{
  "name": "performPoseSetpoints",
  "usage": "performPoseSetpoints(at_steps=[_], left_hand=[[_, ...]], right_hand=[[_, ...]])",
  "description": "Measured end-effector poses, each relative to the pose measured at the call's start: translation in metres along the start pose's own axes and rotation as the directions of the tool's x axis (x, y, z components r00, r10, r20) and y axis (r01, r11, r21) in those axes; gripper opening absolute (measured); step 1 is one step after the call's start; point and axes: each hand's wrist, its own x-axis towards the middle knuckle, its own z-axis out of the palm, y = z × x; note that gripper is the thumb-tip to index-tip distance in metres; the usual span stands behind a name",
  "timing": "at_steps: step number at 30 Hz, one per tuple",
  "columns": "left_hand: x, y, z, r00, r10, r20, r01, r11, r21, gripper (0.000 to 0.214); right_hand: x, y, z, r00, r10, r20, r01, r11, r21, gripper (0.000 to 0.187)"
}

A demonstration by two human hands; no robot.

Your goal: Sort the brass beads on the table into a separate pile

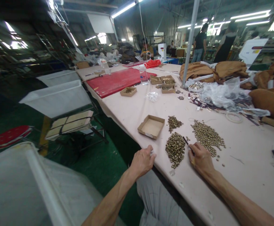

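My right hand (201, 157) is closed around a thin dark stick (185, 140), whose tip points at the edge of a heap of small brass-coloured metal buttons or snaps (175, 149). To the right of that hand, more of these round pieces lie spread in a looser patch (207, 136). A smaller pile (174, 123) sits just behind the heap. At the table's near edge, my left hand (141, 161) has its fingers curled together; what they hold, if anything, is too small to make out. Beyond it stands a shallow cardboard box (151, 126) with a bare bottom.
Farther back on the table (127, 111) are small boxes of metal parts (128, 91), a red sheet (120, 80) and a clear bottle (143, 75). Plastic bags (226, 94) and brown fabric pieces (231, 70) crowd the right. White bins (57, 97) stand left; people work behind.
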Motion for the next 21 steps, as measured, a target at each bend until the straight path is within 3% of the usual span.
performPoseSetpoints(at_steps=[10,21], left_hand=[[-0.001,0.002,-0.004,1.0,-0.004,0.016,0.004,1.0,-0.005,0.03],[-0.001,0.004,-0.006,0.999,-0.031,0.036,0.031,0.999,-0.014,0.03]], right_hand=[[0.004,0.005,0.004,0.999,-0.042,0.027,0.043,0.999,-0.02,0.018],[0.013,0.002,0.006,0.997,0.066,0.04,-0.062,0.993,-0.099,0.019]])
